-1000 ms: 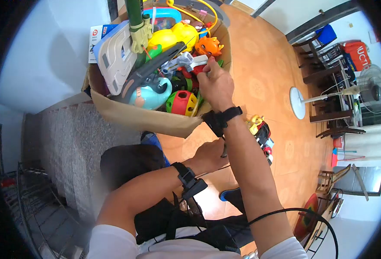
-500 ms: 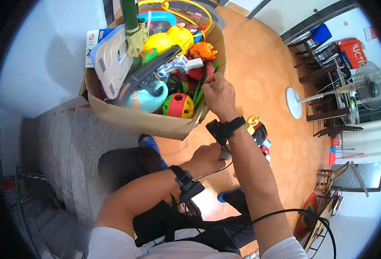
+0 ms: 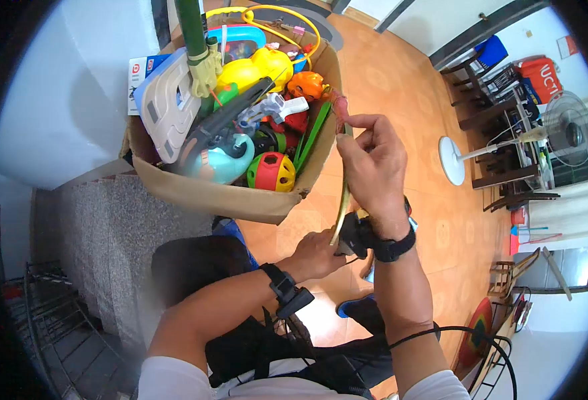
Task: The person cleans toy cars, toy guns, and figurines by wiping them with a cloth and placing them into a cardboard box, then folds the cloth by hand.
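My right hand is closed in a pinch on a long thin bendy strip, reddish at its upper end and yellowish below. The strip hangs just outside the right wall of a cardboard box, its lower end beside my left hand. That hand is closed lower down, its fingertips hidden behind the black device on my right wrist. Inside the box are a red-and-green ball, a light blue elephant-like toy, a dark toy gun, yellow toys and an orange toy.
A dark green tube sticks up from the box. Grey speckled steps lie to the left. A standing fan is on the orange tiled floor to the right. A black cable runs from my right arm.
My right hand has moved right and slightly down, away from the box edge, drawing the thin strip out into view. My left hand has shifted slightly down and stays closed.
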A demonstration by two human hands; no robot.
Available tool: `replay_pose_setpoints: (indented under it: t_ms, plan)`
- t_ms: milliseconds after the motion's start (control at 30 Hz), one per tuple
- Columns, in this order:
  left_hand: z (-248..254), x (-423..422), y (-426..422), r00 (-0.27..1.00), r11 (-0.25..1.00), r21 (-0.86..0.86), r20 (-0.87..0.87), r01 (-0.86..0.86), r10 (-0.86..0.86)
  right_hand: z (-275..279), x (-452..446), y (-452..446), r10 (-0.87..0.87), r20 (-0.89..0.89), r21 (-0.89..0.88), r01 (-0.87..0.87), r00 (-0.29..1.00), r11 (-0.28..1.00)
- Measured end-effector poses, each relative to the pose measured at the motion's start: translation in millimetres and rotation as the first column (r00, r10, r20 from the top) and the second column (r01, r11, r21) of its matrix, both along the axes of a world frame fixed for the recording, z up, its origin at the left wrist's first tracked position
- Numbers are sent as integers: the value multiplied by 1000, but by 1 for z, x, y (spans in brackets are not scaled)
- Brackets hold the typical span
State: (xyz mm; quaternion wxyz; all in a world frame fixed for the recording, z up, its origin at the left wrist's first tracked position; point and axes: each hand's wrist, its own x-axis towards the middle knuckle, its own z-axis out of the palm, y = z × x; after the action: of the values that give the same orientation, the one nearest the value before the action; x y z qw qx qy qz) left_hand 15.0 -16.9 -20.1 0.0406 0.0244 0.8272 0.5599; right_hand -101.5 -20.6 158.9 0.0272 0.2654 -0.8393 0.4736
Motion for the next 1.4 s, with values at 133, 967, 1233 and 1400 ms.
replay_pose_setpoints:
  t_ms: [133,967,1233,1400]
  plan:
    - [11,-2,-7,990,996,34,111,85,-88,24,6,4,28,30,-82,-26,999,996]
    - [20,-4,-5,990,996,-63,129,71,-62,-93,-98,-44,-179,-302,181,240,936,954]
    - [19,-2,-3,986,994,-76,155,73,-60,-98,-100,-40,-163,-302,266,247,939,932]
    - [21,-4,-1,986,993,-79,149,87,-75,-119,-76,-34,-119,-376,351,261,919,899]
